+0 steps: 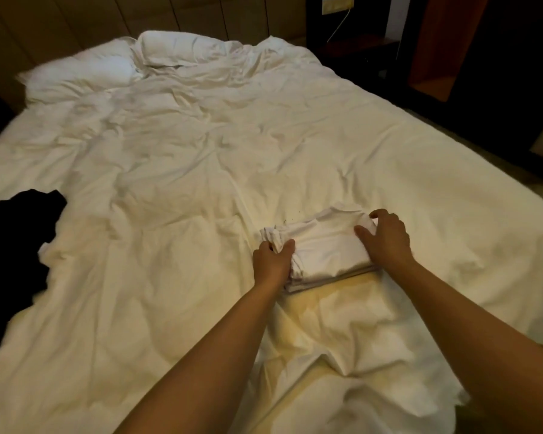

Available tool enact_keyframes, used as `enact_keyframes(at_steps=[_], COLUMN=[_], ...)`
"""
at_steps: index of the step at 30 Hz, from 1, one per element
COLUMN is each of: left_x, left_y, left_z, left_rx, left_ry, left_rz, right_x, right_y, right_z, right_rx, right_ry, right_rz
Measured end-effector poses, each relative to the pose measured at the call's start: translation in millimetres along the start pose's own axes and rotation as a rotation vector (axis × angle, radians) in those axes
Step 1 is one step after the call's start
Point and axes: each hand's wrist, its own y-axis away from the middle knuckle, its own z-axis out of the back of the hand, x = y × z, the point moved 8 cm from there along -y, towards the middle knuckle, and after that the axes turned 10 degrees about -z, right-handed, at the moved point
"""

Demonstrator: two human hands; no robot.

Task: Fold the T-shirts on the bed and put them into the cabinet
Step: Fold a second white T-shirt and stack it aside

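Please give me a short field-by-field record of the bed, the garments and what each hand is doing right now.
surface: bed with rumpled white bedding
pillows: two white pillows at the far end
white T-shirt: folded into a compact stack, lying on the bed
left hand: grips the stack's left edge
right hand: fingers curled over the stack's right end
black garment: unfolded, at the bed's left edge
dark furniture: beyond the bed, far right

There is one bed [201,151], two pillows [79,70] [182,47] in the upper left, one folded white T-shirt [323,249], one black garment [13,245], and two hands [271,261] [386,238].
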Motion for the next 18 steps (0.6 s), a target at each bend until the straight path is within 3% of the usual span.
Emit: enact_keyframes(at_steps=[4, 10, 18], left_x=[-16, -20, 13], left_y=[9, 34, 70], left_z=[20, 72, 177], left_rx=[-0.005, 0.011, -0.084], left_ry=[-0.069, -0.284, -0.360], left_rz=[-0.087, -0.254, -0.246], right_x=[39, 94, 178], right_y=[33, 97, 179], right_z=[7, -20, -71], right_rx=[-0.123, -0.030, 0.111], right_ry=[0.095, 0.139, 0.103], right_rz=[0.163, 0.362, 0.459])
